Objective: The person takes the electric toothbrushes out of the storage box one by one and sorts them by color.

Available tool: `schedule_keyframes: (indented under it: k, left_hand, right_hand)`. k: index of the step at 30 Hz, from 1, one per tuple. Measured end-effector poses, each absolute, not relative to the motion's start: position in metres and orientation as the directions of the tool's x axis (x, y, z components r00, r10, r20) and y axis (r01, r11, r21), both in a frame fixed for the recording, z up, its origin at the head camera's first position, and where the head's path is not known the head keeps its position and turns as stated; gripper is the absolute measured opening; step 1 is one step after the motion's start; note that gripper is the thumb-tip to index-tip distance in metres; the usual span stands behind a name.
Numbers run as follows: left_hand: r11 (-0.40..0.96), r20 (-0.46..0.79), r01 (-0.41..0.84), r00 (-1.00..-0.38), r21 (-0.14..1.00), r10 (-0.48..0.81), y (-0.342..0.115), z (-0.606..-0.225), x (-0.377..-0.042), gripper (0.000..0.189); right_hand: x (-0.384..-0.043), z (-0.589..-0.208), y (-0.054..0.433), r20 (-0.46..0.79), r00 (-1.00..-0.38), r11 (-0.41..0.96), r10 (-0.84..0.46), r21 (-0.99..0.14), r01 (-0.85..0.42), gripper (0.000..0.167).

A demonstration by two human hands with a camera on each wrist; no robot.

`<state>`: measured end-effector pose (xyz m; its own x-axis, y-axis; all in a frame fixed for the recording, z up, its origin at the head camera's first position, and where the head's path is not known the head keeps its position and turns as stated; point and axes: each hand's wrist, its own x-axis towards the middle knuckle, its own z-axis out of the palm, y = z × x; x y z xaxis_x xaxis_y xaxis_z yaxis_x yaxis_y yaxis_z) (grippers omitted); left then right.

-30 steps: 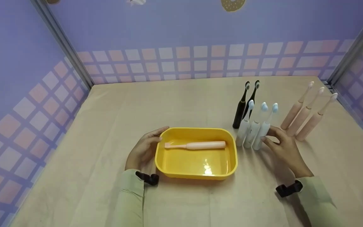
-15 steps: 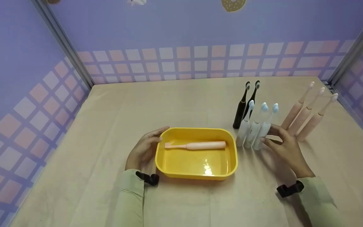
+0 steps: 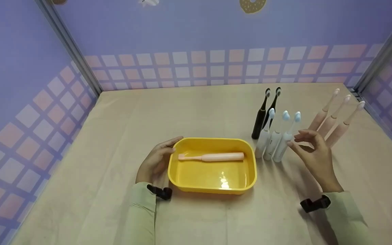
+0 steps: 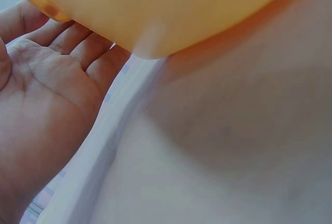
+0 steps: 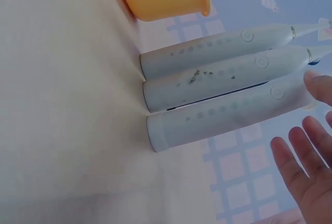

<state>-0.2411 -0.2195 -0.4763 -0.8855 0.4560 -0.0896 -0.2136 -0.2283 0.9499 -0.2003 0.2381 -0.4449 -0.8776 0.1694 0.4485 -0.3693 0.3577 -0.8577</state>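
My left hand (image 3: 152, 164) rests against the left end of a yellow bin (image 3: 206, 190), thumb at the rim and fingers straight along the outer wall, as the left wrist view shows. Inside the bin lies a pink electric toothbrush (image 3: 222, 157). To its right, several white electric toothbrushes (image 3: 263, 144) stand upright in a row. My right hand (image 3: 318, 163) is beside the rightmost white toothbrush (image 3: 281, 150), its thumb and index finger apart. In the right wrist view the thumb is right at the upper handle of that toothbrush (image 5: 228, 111), and the other fingers are spread away.
Two black electric toothbrushes (image 3: 259, 123) stand behind the white ones. Several pink electric toothbrushes (image 3: 327, 126) stand farther right, partly behind my right hand. A beige cloth (image 3: 80, 190) covers the table, with patterned purple panels (image 3: 199, 30) at the back and sides.
My right hand has drawn back from the rightmost white toothbrush, up and to the right, and its fingers have come off the handle. The toothbrushes, bin and left hand stay in place.
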Motion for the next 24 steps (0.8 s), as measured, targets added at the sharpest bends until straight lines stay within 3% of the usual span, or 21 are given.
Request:
schedule_keyframes:
  k: [11,24]
  left_hand:
    - [-0.245,-0.101,-0.228,-0.891,0.942,0.442,-0.219,-0.477,-0.24,0.052]
    - [-0.235,-0.092,-0.214,-0.893,0.948,0.441,-0.219,-0.478,-0.242,0.053]
  right_hand:
    - [-0.192,-0.43,0.229,0.627,-0.757,0.318,0.185,-0.767,-0.557,0.029]
    - [-0.184,-0.419,0.206,0.682,-0.731,0.274,0.021,-0.707,-0.652,0.029]
